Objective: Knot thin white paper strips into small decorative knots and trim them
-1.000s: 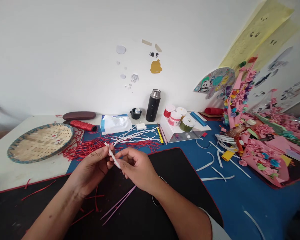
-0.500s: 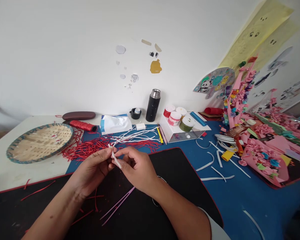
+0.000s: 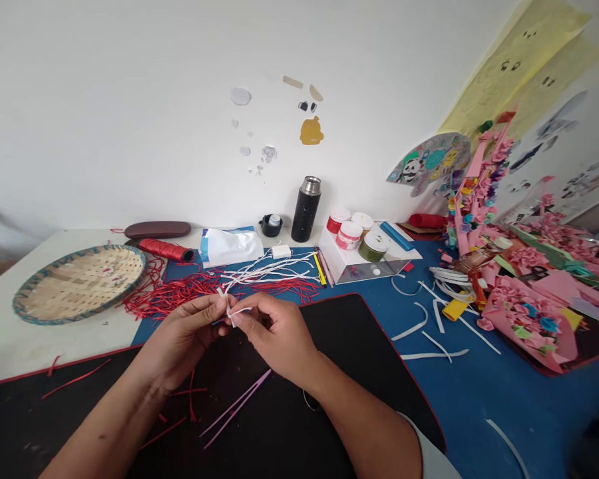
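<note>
Left hand (image 3: 192, 322): thumb and fingers pinched on a white strip (image 3: 229, 311). Right hand (image 3: 282, 336): thumb and forefinger closed on the same strip, which we see held between the two, above the black mat (image 3: 374, 379). On the mat, nearer us: purple tweezers (image 3: 259, 381), legs apart. Beyond, on the bench (image 3: 519, 406), we list red cords (image 3: 172, 297), white cords (image 3: 272, 271), one basket (image 3: 74, 285) at left; farther back, one flask (image 3: 305, 213) and four jars (image 3: 349, 236) on a box (image 3: 335, 256).
</note>
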`<state>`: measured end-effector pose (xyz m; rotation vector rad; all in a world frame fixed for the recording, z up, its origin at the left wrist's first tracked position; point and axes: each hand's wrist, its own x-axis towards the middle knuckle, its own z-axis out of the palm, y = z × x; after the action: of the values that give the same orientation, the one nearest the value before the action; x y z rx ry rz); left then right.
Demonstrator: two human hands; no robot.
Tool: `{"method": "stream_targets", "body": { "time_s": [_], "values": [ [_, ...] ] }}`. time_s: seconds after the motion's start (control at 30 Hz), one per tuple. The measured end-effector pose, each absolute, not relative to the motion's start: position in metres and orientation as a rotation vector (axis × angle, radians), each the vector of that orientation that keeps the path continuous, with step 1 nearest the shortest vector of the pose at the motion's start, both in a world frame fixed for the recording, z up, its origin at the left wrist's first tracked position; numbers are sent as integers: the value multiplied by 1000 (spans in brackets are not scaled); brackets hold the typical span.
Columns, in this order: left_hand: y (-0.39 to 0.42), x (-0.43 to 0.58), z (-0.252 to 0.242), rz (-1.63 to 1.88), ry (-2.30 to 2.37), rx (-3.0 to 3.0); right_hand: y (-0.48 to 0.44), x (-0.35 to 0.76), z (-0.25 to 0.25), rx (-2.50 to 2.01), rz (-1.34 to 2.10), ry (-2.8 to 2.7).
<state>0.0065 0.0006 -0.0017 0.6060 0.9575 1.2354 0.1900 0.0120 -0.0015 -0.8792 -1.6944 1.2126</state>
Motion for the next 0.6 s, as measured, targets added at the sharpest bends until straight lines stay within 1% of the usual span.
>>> {"method": "stream_targets", "body": {
  "time_s": [0.3, 0.6],
  "values": [
    [-1, 8, 2, 1233, 1028, 659, 13, 191, 2, -927, 1359, -1627],
    [-4, 11, 10, 1270, 1116, 830, 18, 190, 0, -880, 1600, -1466]
  ]
}}
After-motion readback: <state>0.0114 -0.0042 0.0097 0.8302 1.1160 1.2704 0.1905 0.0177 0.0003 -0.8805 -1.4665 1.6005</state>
